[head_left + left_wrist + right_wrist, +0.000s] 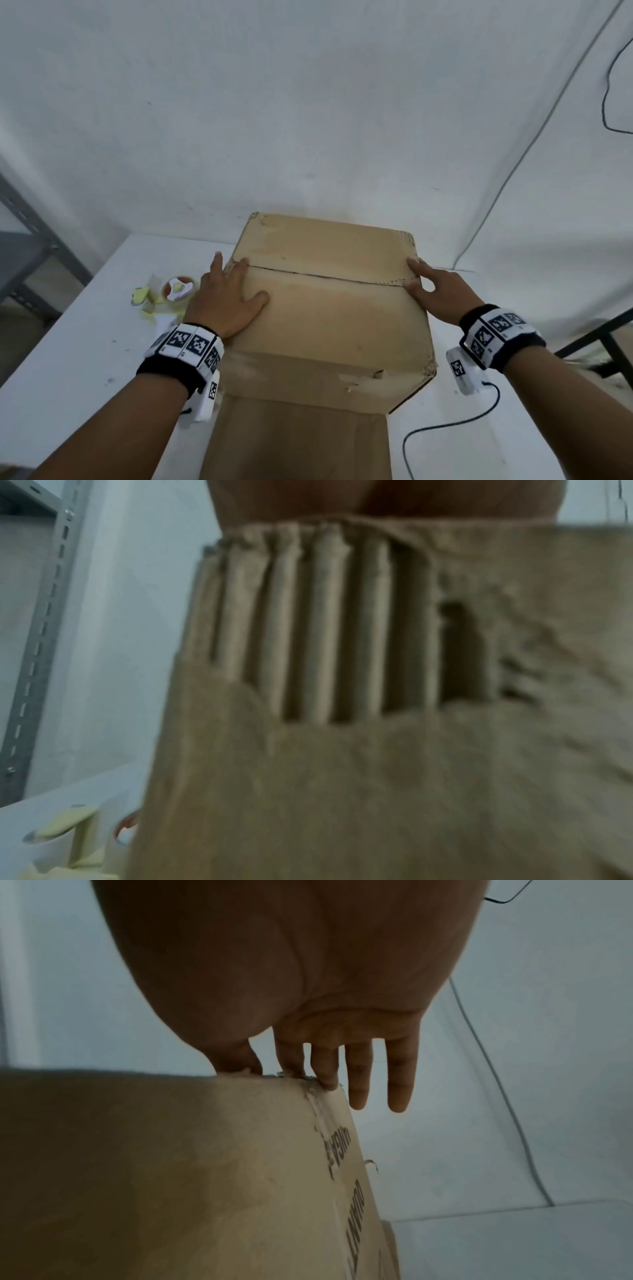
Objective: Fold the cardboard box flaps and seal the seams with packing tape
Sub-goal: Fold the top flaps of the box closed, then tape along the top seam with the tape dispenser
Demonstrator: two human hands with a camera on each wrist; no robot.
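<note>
White wall (308, 102) behind; white table (85, 342) below, pushed against it. Item, far left: grey metal shelf frame (30, 226), standing beside the table. Item, left part of table: tape roll (176, 287) in a pale yellow-green holder, lying flat just beside the box's left side and just outside the left hand. Item, left hand (224, 298): fingers straight and spread, palm flat on the near top flap at the left end of the seam, pressing, nothing pinched; the left wrist view gives only blurred torn cardboard with exposed ribs. Item, centre: cardboard box (329, 308), upright on the table, both top flaps folded down and meeting. Item, seam (325, 274): a dark line across the box top, long axis running left to right between the two hands; no tape visible on it. Item, right hand (435, 287): at the right end of the seam, thumb and first fingers resting on the top edge at the corner, remaining fingers straight and hanging clear past the box side in the right wrist view; holds nothing. Item, far right: black cable (452, 425) on the table. Judgement: flaps closed, sealing not begun; the tape lies to the left, so the left hand is the nearer for fetching it, and the strip would run along the seam from left to right.
</note>
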